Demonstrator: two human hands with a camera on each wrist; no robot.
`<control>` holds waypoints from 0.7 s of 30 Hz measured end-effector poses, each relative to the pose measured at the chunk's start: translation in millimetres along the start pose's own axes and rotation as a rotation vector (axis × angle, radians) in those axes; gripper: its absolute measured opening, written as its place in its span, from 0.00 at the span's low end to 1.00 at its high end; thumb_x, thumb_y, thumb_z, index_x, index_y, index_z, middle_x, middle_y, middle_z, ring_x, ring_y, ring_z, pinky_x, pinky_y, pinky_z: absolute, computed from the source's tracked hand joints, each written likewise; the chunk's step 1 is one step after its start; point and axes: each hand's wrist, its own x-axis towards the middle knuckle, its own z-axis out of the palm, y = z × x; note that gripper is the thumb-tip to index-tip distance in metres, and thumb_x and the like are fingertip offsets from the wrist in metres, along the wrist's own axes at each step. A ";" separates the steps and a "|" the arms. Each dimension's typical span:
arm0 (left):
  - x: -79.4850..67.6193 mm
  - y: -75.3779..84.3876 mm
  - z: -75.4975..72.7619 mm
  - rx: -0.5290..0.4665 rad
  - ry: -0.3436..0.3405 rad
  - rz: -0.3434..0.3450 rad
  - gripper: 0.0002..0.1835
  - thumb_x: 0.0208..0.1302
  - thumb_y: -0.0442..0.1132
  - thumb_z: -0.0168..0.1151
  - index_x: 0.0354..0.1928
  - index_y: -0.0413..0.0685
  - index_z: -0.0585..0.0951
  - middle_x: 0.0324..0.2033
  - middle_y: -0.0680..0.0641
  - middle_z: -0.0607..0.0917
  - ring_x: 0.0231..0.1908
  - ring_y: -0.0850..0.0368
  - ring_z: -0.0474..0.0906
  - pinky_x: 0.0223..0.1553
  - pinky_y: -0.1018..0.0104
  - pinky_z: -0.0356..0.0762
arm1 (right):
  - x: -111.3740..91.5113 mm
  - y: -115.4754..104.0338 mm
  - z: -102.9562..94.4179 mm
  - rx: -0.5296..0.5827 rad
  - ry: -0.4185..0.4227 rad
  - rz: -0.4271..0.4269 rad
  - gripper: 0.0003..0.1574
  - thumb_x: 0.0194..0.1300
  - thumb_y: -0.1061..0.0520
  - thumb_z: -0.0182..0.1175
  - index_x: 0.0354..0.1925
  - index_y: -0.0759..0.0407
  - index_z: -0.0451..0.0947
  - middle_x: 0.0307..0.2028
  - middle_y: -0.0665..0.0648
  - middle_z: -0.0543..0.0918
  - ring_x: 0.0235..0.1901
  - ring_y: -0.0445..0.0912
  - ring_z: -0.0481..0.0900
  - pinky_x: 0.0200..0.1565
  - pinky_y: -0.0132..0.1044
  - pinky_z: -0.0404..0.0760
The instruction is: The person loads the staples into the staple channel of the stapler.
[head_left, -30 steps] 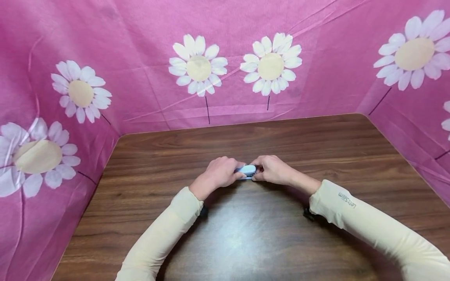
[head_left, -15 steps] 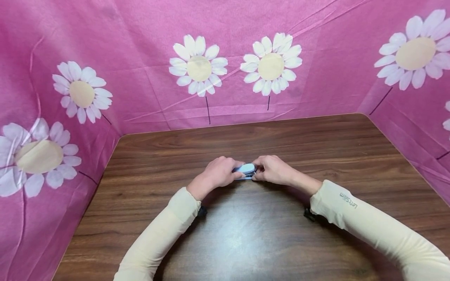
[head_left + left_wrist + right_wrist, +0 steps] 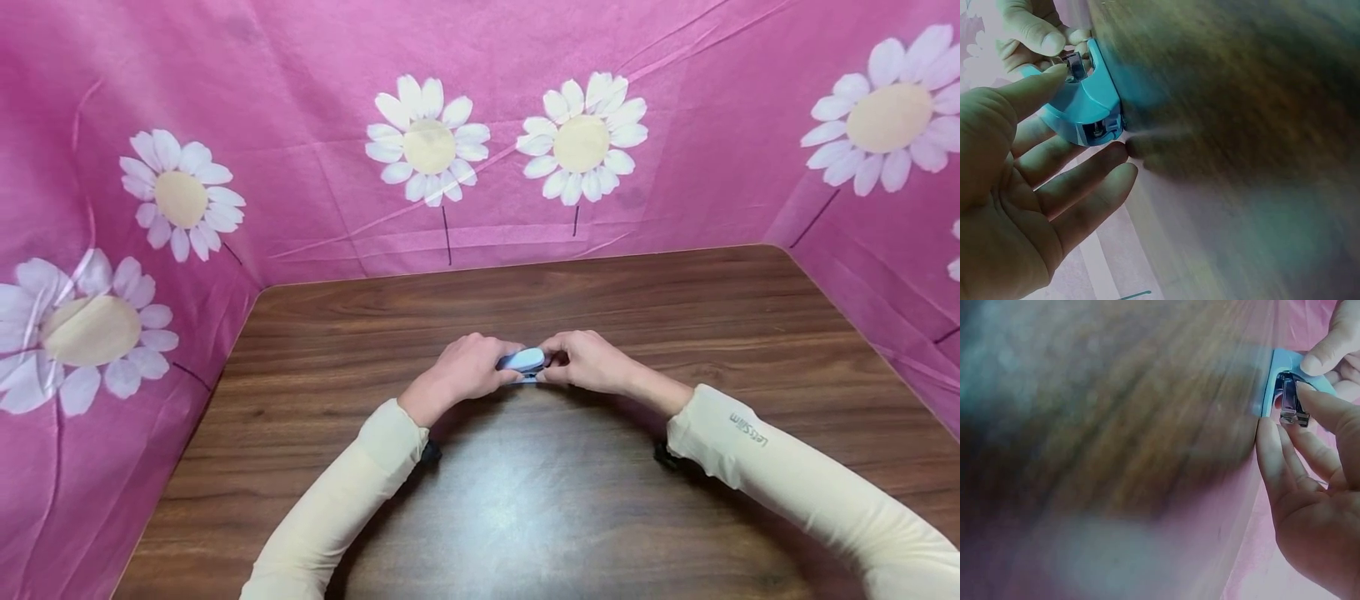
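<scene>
A small light blue stapler [image 3: 523, 361] stands on the wooden table between the two hands. My left hand [image 3: 470, 367] grips its left end, thumb on the near side. At the other end my right hand [image 3: 588, 362] holds the stapler between thumb and fingers. In the right wrist view the right thumb [image 3: 1325, 407] lies against the metal staple magazine [image 3: 1290, 400], which shows in the gap between the blue top and base. The left wrist view shows the stapler's rounded rear [image 3: 1082, 112] near the left thumb, with other left fingers stretched out beyond it. Staples cannot be made out.
The brown wooden table [image 3: 495, 500] spreads around both hands. Pink cloth [image 3: 315, 167] with white daisies hangs along its back and sides. Each wrist, below a cream sleeve [image 3: 390, 454], carries a black camera mount.
Both hands stay at the stapler. The left hand has shifted very slightly left, and the right thumb has moved slightly at the stapler's front. The head view has tilted a little.
</scene>
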 end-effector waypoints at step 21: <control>-30.8 -10.2 -8.7 0.186 0.160 -0.240 0.52 0.55 0.80 0.56 0.79 0.68 0.59 0.77 0.47 0.62 0.78 0.43 0.54 0.75 0.33 0.47 | -29.9 5.0 -39.4 -0.098 0.109 0.044 0.27 0.72 0.42 0.61 0.61 0.55 0.80 0.47 0.53 0.86 0.44 0.46 0.82 0.48 0.45 0.81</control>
